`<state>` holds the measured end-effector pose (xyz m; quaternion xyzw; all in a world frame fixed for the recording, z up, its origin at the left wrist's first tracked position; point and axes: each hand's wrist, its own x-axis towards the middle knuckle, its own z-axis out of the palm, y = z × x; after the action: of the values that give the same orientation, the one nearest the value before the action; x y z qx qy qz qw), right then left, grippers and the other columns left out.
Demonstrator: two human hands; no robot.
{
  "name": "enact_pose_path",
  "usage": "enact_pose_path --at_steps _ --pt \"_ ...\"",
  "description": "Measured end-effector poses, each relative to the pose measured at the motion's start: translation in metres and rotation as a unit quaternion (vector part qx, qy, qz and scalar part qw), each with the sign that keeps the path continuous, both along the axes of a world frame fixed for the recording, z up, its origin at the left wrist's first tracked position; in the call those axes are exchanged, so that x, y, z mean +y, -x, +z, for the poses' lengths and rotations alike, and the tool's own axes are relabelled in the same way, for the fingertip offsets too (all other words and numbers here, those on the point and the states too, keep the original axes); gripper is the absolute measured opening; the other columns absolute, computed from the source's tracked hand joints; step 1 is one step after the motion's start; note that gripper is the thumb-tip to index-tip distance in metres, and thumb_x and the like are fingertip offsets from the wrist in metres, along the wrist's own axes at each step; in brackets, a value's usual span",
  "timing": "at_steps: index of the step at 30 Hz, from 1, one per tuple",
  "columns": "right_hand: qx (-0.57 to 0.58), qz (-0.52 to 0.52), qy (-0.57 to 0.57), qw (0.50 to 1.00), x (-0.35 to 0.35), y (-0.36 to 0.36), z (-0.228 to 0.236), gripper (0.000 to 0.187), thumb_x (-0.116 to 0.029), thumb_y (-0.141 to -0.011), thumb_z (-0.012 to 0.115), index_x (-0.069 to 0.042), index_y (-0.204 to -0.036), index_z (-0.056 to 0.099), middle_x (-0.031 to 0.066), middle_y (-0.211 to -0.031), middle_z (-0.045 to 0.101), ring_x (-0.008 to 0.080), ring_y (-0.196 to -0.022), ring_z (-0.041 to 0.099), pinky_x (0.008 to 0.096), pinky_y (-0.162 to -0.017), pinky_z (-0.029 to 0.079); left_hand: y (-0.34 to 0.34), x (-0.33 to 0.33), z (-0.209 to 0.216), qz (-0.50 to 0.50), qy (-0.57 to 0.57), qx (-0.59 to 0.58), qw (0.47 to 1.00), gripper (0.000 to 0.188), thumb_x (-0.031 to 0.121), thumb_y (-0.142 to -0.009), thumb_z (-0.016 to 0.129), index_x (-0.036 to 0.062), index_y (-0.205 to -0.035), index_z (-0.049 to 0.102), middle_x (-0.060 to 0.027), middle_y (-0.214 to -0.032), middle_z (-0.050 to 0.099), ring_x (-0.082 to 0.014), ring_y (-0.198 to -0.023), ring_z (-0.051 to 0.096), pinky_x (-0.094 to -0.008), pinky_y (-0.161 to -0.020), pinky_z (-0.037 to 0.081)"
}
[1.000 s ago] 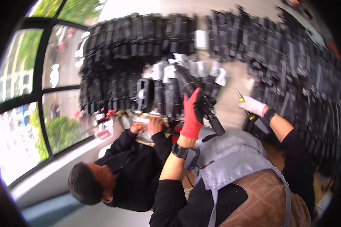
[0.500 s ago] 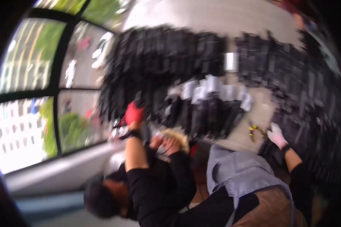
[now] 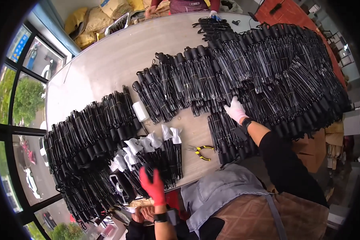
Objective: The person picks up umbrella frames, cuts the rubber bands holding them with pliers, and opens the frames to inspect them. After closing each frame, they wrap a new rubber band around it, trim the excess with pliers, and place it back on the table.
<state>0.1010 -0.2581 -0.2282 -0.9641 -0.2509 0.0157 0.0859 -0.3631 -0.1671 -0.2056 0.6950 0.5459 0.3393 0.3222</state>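
My left hand (image 3: 153, 186), in a red glove, is raised above the near table edge beside umbrella frames topped with white wraps (image 3: 148, 142). Something dark shows at its fingertips; blur hides whether it is held or part of the glove. My right hand (image 3: 236, 110), in a white glove, reaches out over a dense spread of folded black umbrella frames (image 3: 188, 80). Its thumb and fingers are apart and touch the ends of some frames. Between my hands, yellow-and-black pliers (image 3: 201, 152) lie on the table, nearer the right arm.
More umbrella frames (image 3: 84, 134) cover the table's left side. A white roll (image 3: 140, 111) stands among the rows. Close to my left forearm are another person's hands (image 3: 143, 214); across the table (image 3: 92, 64) a person's gloved hand (image 3: 215, 16) is near more frames. Windows line the left.
My view has swung to the right, showing more of the table and the far person. My right hand has gone from beside the pliers to frames farther out. The left stays raised.
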Motion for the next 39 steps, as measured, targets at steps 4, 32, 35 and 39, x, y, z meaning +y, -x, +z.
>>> enact_pose_path --at_steps 4,32,35,39 --pt "0.62 -0.069 -0.331 0.709 -0.006 -0.017 0.047 0.03 -0.024 -0.087 0.064 -0.002 -0.105 0.055 0.0103 -0.074 0.058 0.0284 -0.073 0.062 0.0377 -0.069 0.05 -0.058 -0.007 0.021 -0.134 0.022 -0.003 0.991 0.04 0.008 -0.081 0.07 0.0006 -0.119 0.059 -0.0165 -0.115 0.062 -0.0318 -0.108 0.058 -0.0383 -0.096 0.044" --pt "-0.092 0.504 -0.311 0.8 -0.007 0.123 0.197 0.016 -0.015 -0.077 0.064 -0.008 -0.084 0.051 0.01 -0.082 0.054 0.0288 -0.077 0.055 0.0431 -0.065 0.044 -0.185 -0.026 0.117 -0.293 0.241 -0.281 0.882 0.058 0.002 -0.084 0.063 0.0028 -0.137 0.04 -0.0065 -0.105 0.063 -0.0142 -0.086 0.061 -0.0285 -0.073 0.051" --pt "0.164 0.387 -0.385 0.822 -0.011 0.136 0.199 0.014 -0.016 -0.082 0.059 -0.003 -0.085 0.054 0.0124 -0.079 0.056 0.029 -0.068 0.057 0.0385 -0.06 0.045 -0.183 -0.043 0.116 -0.212 0.164 -0.149 0.952 0.059 0.008 -0.081 0.069 0.002 -0.134 0.046 -0.0113 -0.095 0.068 -0.0231 -0.086 0.066 -0.0337 -0.078 0.052" --pt "0.648 0.152 -0.447 0.598 -0.031 0.152 0.144 0.016 -0.015 -0.086 0.058 0.0 -0.087 0.052 0.012 -0.074 0.058 0.0284 -0.067 0.059 0.0386 -0.062 0.046 -0.177 -0.041 0.09 -0.236 -0.017 0.002 0.972 0.06 0.014 -0.077 0.074 0.0065 -0.132 0.05 -0.0158 -0.094 0.068 -0.0276 -0.087 0.068 -0.035 -0.077 0.052"
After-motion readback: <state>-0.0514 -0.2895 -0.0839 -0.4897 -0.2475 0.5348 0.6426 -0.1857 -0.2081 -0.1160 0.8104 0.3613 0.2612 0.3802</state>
